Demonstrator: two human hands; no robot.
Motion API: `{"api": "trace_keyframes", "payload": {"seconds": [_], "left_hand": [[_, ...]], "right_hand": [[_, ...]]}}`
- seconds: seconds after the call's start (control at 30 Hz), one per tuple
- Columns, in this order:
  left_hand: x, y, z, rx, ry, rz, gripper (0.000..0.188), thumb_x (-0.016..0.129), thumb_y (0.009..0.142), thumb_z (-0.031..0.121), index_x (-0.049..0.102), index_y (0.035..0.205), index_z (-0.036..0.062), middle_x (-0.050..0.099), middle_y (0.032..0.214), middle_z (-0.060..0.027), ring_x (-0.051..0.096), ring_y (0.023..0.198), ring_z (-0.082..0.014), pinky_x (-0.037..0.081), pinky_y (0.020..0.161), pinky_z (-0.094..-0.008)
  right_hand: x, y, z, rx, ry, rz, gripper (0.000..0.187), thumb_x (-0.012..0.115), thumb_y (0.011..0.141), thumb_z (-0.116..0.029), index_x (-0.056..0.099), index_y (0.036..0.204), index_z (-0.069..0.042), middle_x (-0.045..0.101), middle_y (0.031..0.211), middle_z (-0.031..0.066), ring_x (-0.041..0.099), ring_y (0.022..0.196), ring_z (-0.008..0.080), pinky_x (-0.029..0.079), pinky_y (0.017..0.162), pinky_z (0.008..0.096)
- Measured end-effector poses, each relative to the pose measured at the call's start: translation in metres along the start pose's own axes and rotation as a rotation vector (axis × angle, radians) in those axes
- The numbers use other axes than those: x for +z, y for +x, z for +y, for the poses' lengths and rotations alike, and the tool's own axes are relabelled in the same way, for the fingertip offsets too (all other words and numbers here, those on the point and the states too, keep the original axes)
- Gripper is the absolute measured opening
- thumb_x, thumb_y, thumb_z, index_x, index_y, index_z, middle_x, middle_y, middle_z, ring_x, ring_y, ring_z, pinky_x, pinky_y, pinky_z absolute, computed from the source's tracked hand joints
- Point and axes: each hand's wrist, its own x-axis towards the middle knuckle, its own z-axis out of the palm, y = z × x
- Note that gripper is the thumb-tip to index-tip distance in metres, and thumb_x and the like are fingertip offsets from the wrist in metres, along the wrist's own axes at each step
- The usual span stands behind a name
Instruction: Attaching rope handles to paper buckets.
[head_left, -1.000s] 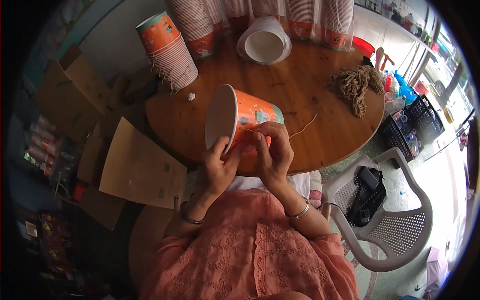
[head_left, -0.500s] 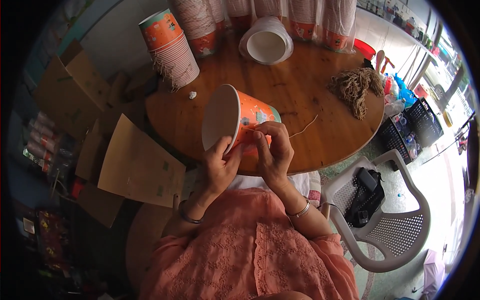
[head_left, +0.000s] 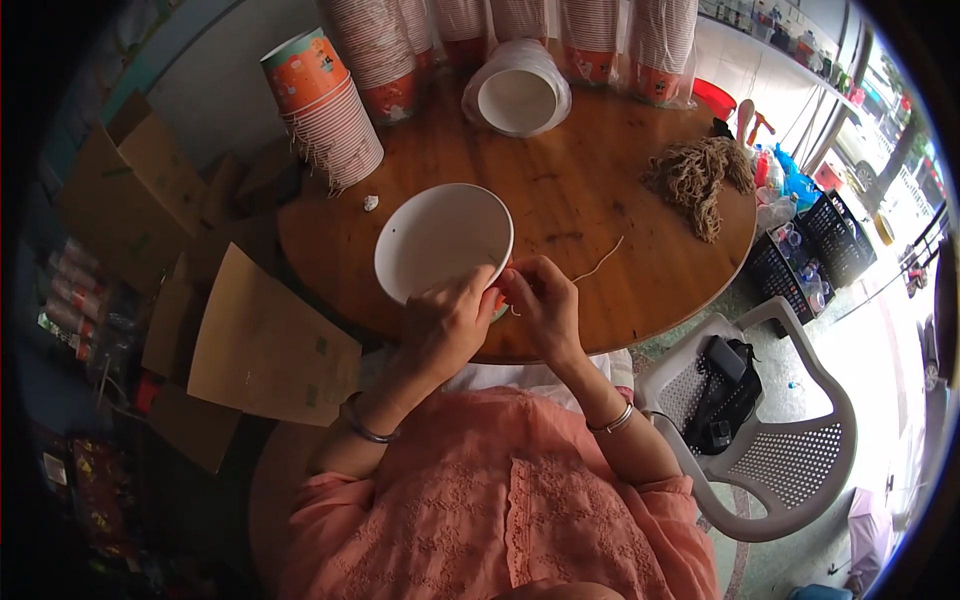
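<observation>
A paper bucket point(head_left: 432, 240), white inside with an orange printed outside, is tilted so its mouth faces up toward me above the table. My left hand point(head_left: 445, 318) is closed on its near right rim, with fingers reaching inside. Against the outside of the same rim, my right hand point(head_left: 545, 305) pinches a thin beige string, its fingertips almost touching the left ones. The string's loose tail point(head_left: 604, 258) trails to the right across the table. A small dark hole shows in the bucket's wall on the left. Exactly how the string passes the rim is hidden by my fingers.
On the round wooden table point(head_left: 560, 205) stand a leaning bucket stack point(head_left: 335, 125), several plastic-wrapped stacks point(head_left: 660, 60) at the back, and a bundle of beige strings point(head_left: 700, 180). A grey plastic chair point(head_left: 780, 470) is at the right, a cardboard box point(head_left: 270, 340) at the left.
The bucket has turned from lying sideways to mouth up, and its printed side is mostly out of sight. My left fingers have moved inside the rim; my right hand stays pinched beside it.
</observation>
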Motion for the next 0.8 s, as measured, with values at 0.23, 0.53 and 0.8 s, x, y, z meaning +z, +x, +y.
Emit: {"api": "trace_keyframes", "payload": {"seconds": [0.23,0.53,0.8], "left_hand": [[-0.022,0.035,-0.010,-0.096,-0.188,-0.193,0.029,0.053,0.091,0.016,0.058,0.116,0.0017,0.067,0.084,-0.0215,0.067,0.076,-0.0368,0.053,0.068,-0.0451],[-0.012,0.067,-0.045,-0.186,-0.463,-0.756,0.020,0.055,0.089,0.012,0.067,0.099,-0.0007,0.070,0.090,-0.0168,0.067,0.081,-0.0227,0.051,0.075,-0.0327],[-0.002,0.049,-0.051,-0.127,-0.427,-0.524,0.013,0.060,0.085,0.007,0.066,0.092,-0.0012,0.068,0.084,-0.0160,0.067,0.076,-0.0233,0.051,0.070,-0.0329]], "right_hand": [[-0.004,0.009,-0.004,0.026,-0.037,0.014,0.011,0.062,0.093,-0.009,0.061,0.097,0.002,0.066,0.082,0.0048,0.061,0.075,0.0086,0.051,0.068,0.0231],[0.000,0.004,0.003,0.015,0.004,0.036,0.013,0.063,0.093,-0.009,0.060,0.094,0.003,0.065,0.080,0.0040,0.061,0.073,0.0077,0.050,0.065,0.0228],[-0.015,0.004,-0.002,0.033,-0.207,-0.106,0.015,0.061,0.094,-0.013,0.061,0.097,0.001,0.064,0.077,0.0031,0.060,0.065,0.0079,0.048,0.056,0.0213]]}}
